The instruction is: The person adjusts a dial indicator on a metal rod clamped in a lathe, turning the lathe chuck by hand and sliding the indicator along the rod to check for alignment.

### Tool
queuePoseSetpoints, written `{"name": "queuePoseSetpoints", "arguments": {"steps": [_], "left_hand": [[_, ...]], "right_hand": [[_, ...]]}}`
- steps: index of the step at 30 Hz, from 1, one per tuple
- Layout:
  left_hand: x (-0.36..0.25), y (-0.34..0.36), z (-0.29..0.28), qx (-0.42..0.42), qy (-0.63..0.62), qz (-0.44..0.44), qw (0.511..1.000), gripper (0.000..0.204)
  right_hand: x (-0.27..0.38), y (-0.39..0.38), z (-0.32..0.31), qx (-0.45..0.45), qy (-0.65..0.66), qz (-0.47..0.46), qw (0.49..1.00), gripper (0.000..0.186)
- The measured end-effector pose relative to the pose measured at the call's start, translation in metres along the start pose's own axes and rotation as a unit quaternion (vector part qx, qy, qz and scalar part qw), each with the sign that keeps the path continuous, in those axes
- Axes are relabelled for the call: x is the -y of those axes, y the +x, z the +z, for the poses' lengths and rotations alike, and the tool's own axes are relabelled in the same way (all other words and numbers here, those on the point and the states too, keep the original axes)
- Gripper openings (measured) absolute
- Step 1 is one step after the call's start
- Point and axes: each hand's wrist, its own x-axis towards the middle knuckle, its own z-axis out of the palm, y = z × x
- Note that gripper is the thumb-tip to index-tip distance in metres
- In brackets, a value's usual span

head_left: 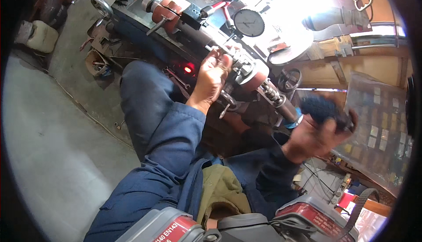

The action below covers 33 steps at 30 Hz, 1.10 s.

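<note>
My left hand [214,76] is closed, thumb and fingertips pressed together against the metal parts of a long spindle-like machine. What sits between the fingertips is hidden. Beside them a silver clamp-like fitting [244,67] rests by a reddish-brown round body [256,76]. A round dial gauge [249,23] on a red-and-grey arm [226,11] stands just beyond. Down to the right runs a shaft [285,110] with a light blue band [295,120] near its end. At that end is my right hand [314,137], its fingers smeared by motion around a dark, blurred, rounded thing [325,108].
A handwheel [102,7] sits at the far left of the machine, another [290,80] at its right. Wrenches [180,80] and a glowing red light [188,68] are near my left wrist. A plastic sheet [378,132] hangs at right; grey-and-red filter cartridges [160,229] fill the lower edge.
</note>
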Motion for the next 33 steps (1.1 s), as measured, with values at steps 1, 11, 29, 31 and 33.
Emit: {"name": "queuePoseSetpoints", "arguments": {"steps": [1, 11, 29, 31, 33], "left_hand": [[-0.008, -0.003, 0.010, 0.068, -0.038, 0.000, 0.997, 0.027], [-0.003, 0.001, 0.010, -0.049, 0.060, 0.039, 0.996, 0.012], [-0.005, 0.008, 0.011, -0.135, 0.136, 0.076, 0.979, 0.016], [-0.005, 0.006, 0.009, -0.125, 0.087, 0.066, 0.986, 0.013], [-0.003, 0.007, -0.003, -0.098, 0.061, 0.057, 0.992, 0.009]], "right_hand": [[0.007, 0.006, -0.027, 0.013, -0.004, 0.026, 1.000, 0.053], [-0.055, -0.003, -0.277, 0.160, -0.499, 0.172, 0.834, 0.026], [-0.123, -0.069, -0.330, 0.248, -0.487, 0.290, 0.786, 0.031], [-0.105, -0.066, -0.321, 0.239, -0.450, 0.339, 0.791, 0.031], [-0.084, -0.067, -0.310, 0.202, -0.374, 0.365, 0.829, 0.033]]}}
